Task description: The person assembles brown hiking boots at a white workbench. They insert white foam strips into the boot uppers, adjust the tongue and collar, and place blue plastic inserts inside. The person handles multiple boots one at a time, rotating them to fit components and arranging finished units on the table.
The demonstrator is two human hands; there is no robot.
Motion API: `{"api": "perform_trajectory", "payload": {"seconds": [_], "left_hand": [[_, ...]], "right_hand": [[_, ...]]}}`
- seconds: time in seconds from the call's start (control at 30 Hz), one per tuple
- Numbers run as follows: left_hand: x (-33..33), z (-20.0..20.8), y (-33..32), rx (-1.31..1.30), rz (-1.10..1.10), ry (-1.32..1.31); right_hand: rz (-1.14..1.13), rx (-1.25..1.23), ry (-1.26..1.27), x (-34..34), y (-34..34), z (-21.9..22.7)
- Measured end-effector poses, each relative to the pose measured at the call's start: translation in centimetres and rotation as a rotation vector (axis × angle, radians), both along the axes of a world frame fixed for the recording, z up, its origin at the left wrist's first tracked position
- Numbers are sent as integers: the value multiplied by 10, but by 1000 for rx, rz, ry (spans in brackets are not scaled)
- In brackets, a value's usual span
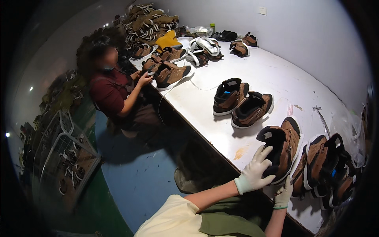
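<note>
In front of me a brown high-top shoe with a black collar and white sole stands tilted near the table edge. My left hand, in a white glove, has its fingers spread against the collar's left side, by the shoe's opening. My right hand, also gloved, is closed at the heel end along the sole; the shoe hides part of its fingers. Just beyond, a matching pair stands on the table: one shoe nearer, the other shoe behind it.
More shoes crowd the white table at right, beside a clear plastic bag. At far left a co-worker handles a brown shoe. Behind are piled shoe parts and a yellow cloth. A wire rack stands on the floor.
</note>
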State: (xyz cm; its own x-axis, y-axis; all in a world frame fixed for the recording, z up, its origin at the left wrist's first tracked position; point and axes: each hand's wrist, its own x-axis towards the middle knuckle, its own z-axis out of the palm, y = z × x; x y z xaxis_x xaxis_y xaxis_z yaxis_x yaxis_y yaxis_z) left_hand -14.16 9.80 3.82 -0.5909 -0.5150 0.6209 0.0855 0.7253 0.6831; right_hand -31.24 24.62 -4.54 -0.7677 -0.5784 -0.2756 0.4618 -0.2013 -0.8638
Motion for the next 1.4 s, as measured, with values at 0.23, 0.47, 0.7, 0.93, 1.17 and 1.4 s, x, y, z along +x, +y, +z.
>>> {"api": "perform_trajectory", "payload": {"seconds": [0.23,0.47,0.7,0.93,1.17,1.4], "left_hand": [[0,0,0,-8,9,8],[0,-1,0,-10,18,-1],[1,1,0,15,6,-14],[1,2,2,25,9,-22],[1,2,2,3,26,-31],[0,1,3,-3,29,-18]], "right_hand": [[22,18,9,-3,1,-3],[20,15,27,-4,1,-7],[51,-23,-7,-3,2,-5],[56,-29,-6,-7,3,-12],[22,30,32,-3,-1,-7],[30,-5,-11,-2,0,-3]]}}
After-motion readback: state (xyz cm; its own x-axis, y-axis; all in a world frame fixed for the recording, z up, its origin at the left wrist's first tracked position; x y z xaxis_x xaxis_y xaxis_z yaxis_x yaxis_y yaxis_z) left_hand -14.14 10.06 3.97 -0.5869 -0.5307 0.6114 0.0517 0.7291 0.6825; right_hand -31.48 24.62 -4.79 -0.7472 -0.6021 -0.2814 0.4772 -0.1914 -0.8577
